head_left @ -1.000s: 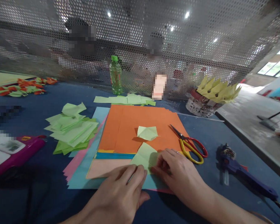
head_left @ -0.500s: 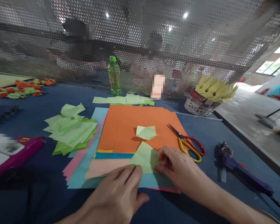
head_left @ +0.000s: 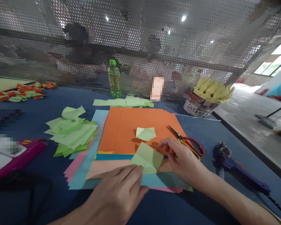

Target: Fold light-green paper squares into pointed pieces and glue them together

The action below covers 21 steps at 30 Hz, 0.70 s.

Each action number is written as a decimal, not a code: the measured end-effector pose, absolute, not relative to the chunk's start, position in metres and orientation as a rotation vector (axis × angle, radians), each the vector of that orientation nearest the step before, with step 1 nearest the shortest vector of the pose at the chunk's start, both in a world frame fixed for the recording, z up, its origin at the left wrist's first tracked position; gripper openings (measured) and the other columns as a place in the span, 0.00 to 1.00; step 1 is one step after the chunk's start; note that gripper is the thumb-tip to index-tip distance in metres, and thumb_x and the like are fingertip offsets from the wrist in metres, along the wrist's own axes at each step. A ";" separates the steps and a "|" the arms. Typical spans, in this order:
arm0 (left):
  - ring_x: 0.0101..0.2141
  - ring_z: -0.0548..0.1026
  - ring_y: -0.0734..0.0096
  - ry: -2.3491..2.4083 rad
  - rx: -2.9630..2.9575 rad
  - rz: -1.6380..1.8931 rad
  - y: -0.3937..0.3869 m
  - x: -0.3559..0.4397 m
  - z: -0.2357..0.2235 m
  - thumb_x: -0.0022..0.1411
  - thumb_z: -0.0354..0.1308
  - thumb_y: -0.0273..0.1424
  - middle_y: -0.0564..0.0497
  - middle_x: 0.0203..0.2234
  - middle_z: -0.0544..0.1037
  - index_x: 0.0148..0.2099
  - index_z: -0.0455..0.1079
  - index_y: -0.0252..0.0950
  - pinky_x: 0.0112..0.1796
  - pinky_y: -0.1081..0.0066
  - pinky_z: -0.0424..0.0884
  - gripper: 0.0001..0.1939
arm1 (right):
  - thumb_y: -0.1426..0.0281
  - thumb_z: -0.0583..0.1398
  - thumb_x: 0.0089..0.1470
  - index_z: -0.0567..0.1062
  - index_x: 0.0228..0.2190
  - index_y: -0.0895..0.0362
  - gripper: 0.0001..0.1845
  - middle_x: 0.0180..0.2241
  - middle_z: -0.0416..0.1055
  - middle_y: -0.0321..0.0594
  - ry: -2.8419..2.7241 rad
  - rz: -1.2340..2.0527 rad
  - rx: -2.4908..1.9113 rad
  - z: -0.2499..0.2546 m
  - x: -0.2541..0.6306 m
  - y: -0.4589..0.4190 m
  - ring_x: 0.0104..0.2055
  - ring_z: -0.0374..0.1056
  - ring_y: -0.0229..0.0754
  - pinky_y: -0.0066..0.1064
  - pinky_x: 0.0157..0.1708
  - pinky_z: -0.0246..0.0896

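The left hand point(head_left: 121, 190), fingers together, seems to steady the pale green square point(head_left: 148, 156) on the stacked sheets point(head_left: 140, 118); the right hand point(head_left: 182, 159), fingers loosely curled, looks empty beside it.

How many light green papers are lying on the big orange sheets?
2: a small one near the middle of the orange sheets and a bigger one across their near edge, by the left hand. The right hand may hide more.
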<state>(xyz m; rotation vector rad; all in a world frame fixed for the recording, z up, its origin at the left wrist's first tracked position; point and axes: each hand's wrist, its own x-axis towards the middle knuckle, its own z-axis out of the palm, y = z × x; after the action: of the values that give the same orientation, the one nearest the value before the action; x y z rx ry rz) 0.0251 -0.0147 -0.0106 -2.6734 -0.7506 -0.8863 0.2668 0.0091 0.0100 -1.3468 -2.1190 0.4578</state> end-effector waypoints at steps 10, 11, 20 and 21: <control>0.38 0.78 0.63 -0.778 -2.682 -0.851 -0.012 0.026 -0.010 0.75 0.46 0.28 0.47 0.38 0.80 0.47 0.73 0.33 0.39 0.65 0.75 0.14 | 0.80 0.59 0.56 0.80 0.35 0.53 0.12 0.47 0.71 0.44 -2.363 0.230 -0.917 0.002 0.277 0.024 0.50 0.68 0.46 0.39 0.48 0.66; 0.39 0.78 0.63 -0.783 -2.681 -0.856 -0.012 0.026 -0.010 0.75 0.46 0.29 0.47 0.39 0.80 0.47 0.73 0.34 0.40 0.64 0.74 0.14 | 0.78 0.60 0.58 0.79 0.34 0.53 0.09 0.47 0.71 0.44 -2.382 0.184 -0.902 0.004 0.276 0.023 0.50 0.68 0.47 0.40 0.48 0.66; 0.40 0.76 0.56 -0.787 -2.778 -0.806 -0.015 0.025 -0.009 0.74 0.46 0.29 0.45 0.38 0.78 0.45 0.73 0.31 0.40 0.56 0.75 0.14 | 0.78 0.55 0.63 0.72 0.32 0.58 0.09 0.43 0.75 0.41 -2.704 0.015 -0.838 0.021 0.260 -0.006 0.48 0.67 0.45 0.40 0.48 0.60; 0.40 0.76 0.56 -0.783 -2.796 -0.808 -0.015 0.025 -0.010 0.74 0.47 0.29 0.45 0.38 0.78 0.45 0.73 0.31 0.40 0.56 0.75 0.14 | 0.78 0.55 0.63 0.71 0.32 0.58 0.09 0.42 0.75 0.41 -2.713 0.044 -0.844 0.022 0.259 -0.007 0.47 0.67 0.45 0.40 0.48 0.60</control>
<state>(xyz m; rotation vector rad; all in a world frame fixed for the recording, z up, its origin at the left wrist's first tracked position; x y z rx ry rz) 0.0252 -0.0147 -0.0101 -2.7964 -0.7833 -0.8076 0.2589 -0.0069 0.0218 -0.8440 -2.7127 0.0442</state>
